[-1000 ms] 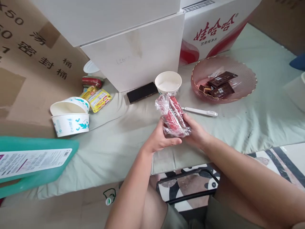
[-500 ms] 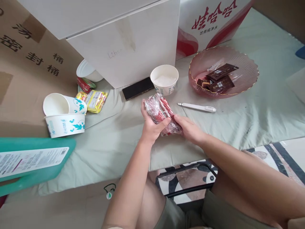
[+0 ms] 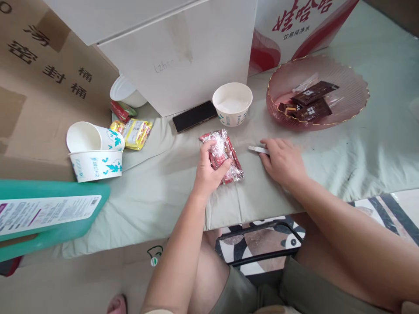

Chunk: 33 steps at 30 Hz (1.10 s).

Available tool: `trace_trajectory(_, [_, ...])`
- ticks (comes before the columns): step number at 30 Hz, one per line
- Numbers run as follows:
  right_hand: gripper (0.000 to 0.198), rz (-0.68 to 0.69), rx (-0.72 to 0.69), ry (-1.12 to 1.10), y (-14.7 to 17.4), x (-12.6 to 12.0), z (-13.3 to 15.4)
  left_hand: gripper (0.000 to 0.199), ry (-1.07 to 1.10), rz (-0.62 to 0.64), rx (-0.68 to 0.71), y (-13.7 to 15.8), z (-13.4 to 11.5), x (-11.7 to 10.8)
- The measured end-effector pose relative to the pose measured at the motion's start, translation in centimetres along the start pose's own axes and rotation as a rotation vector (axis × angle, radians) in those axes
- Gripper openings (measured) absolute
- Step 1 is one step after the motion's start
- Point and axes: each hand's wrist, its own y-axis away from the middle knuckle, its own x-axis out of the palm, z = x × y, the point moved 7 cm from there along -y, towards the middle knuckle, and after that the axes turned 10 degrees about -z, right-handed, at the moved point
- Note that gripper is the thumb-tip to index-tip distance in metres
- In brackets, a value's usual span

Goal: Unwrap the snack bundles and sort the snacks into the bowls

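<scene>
Red packets bundled in clear plastic wrap (image 3: 233, 163) lie on the cloth in front of me. My left hand (image 3: 209, 172) is closed around the bundle's left side, thumb across its near part. To the right, my right hand (image 3: 284, 160) has its fingers closed over a white utility knife (image 3: 257, 149). Only the knife's tip end sticks out to the left; the rest of its handle is hidden under the hand. Just beyond the bundle stands a white paper bowl (image 3: 233, 104) with something whitish inside. A black phone (image 3: 195, 116) lies left of that bowl.
A pink ribbed bowl (image 3: 352, 104) holds brown sachets (image 3: 314, 109). White boxes (image 3: 209, 61) stand at the back. On the left are two paper cups (image 3: 96, 165), yellow packets (image 3: 138, 134), a brown carton (image 3: 36, 117) and a green container (image 3: 59, 189).
My right hand has left the wrapped bundle and moved right onto the utility knife. My left hand still holds the bundle, now lower against the cloth. The view has shifted slightly.
</scene>
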Motion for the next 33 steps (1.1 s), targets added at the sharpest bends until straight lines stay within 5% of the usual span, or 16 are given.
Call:
trace_trajectory(5, [0.019, -0.030, 0.154, -0.448, 0.4, -1.3, 1.2, 0.039, 0.012, 0.002, -0.031, -0.3, -0.1, 0.3])
trace_trajectory(8, [0.027, 0.213, 0.279, -1.037, 1.8, -0.5, 3.7, 0.039, 0.005, -0.038, -0.137, -0.4, 0.1, 0.4])
trace_trajectory(11, [0.036, 0.432, 0.273, -1.314, 3.4, 0.2, 6.5, 0.038, 0.026, -0.058, -0.215, -0.5, 0.2, 0.5])
trace_trajectory(19, [0.042, 0.355, 0.435, -1.383, 2.6, 1.2, 5.0, 0.050, 0.223, 0.223, -0.230, -0.1, 0.2, 0.8])
trace_trajectory(28, [0.045, 0.196, 0.336, -1.287, 2.1, 0.6, 5.0, 0.026, 0.170, 0.176, -0.082, 0.2, -0.3, 1.2])
trace_trajectory(33, [0.045, 0.392, 0.523, -1.311, 2.3, 0.9, 5.5, 0.028, 0.121, 0.165, -0.026, 0.2, -1.1, 1.3])
